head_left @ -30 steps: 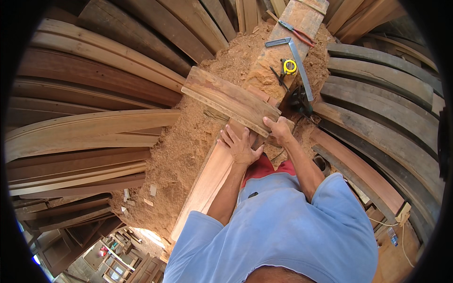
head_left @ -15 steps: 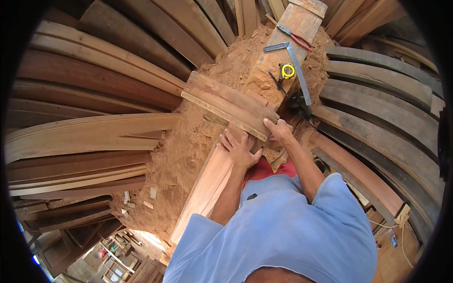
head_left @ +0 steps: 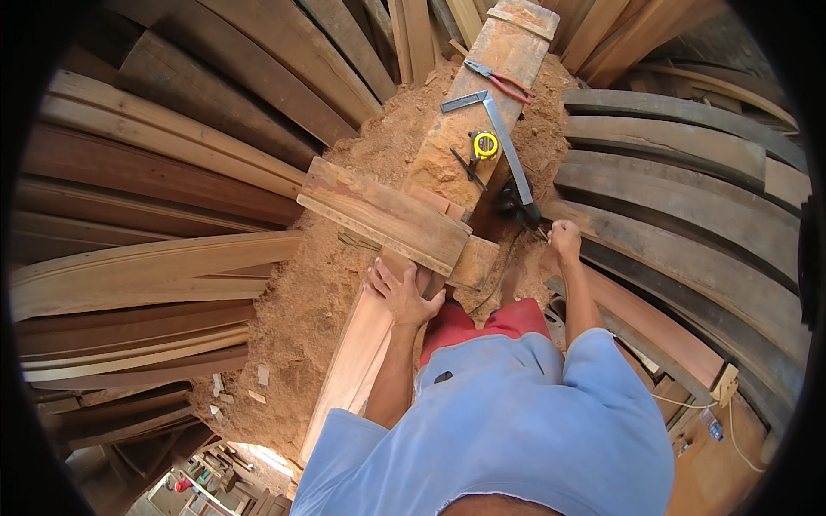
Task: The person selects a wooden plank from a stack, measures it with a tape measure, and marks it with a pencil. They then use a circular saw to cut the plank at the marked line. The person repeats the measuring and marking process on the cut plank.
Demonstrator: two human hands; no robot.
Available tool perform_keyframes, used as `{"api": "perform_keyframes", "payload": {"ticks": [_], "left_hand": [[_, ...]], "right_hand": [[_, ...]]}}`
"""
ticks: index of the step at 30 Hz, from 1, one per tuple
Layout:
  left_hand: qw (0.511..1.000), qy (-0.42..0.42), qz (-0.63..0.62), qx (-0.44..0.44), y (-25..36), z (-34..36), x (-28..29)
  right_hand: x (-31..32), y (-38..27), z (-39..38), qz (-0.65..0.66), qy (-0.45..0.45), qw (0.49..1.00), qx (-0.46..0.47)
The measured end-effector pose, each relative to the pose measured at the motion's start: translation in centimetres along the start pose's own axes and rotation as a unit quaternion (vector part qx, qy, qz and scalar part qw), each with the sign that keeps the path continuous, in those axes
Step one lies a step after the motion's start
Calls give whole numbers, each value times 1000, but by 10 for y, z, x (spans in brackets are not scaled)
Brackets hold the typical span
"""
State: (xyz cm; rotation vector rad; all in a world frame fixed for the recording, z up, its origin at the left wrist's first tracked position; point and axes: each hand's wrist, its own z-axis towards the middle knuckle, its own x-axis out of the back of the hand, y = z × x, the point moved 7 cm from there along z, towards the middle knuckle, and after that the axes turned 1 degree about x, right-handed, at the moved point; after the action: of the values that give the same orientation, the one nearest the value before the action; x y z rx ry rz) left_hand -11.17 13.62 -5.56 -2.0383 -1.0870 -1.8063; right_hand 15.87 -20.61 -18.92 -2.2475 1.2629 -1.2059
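My left hand (head_left: pixel 403 297) lies with fingers apart on a pale wooden board (head_left: pixel 344 387), just below a crosswise plank (head_left: pixel 387 215). Off the plank's right end, my right hand (head_left: pixel 564 241) has curled fingers around something I cannot make out, beside a black power tool (head_left: pixel 516 205) with a cord. On the long dusty plank (head_left: pixel 460 95) lie red-handled pliers (head_left: pixel 508 84), a metal square (head_left: pixel 508 146), a yellow tape measure (head_left: pixel 485 145) and a thin dark tool (head_left: pixel 473 176).
Stacked boards fan out at left (head_left: pixel 155 263) and right (head_left: pixel 671 185). Sawdust (head_left: pixel 310 310) and small offcuts cover the ground around the long plank. A pale cord (head_left: pixel 740 451) hangs at lower right. Assorted wooden pieces (head_left: pixel 232 482) stand at lower left.
My right hand has left the crosswise plank and moved rightward toward the black tool. My left hand stays on the pale board. The whole view has shifted slightly.
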Motion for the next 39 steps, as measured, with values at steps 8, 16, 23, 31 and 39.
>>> {"api": "perform_keyframes", "payload": {"ticks": [8,16,23,31,39], "left_hand": [[1000,3,26,-16,1,2,-1],[999,-12,32,-3,-3,-2,-7],[1000,1,16,-27,-1,0,-6],[999,23,7,-26,-4,0,-8],[1000,14,-10,-16,-1,3,-2]], "right_hand": [[-61,95,1,-229,-211,943,117],[-30,-122,-15,-70,-17,968,238],[-49,-173,65,-207,-76,958,183],[-93,-249,-47,-307,-33,792,527],[-149,-259,-5,-310,44,734,603]]}}
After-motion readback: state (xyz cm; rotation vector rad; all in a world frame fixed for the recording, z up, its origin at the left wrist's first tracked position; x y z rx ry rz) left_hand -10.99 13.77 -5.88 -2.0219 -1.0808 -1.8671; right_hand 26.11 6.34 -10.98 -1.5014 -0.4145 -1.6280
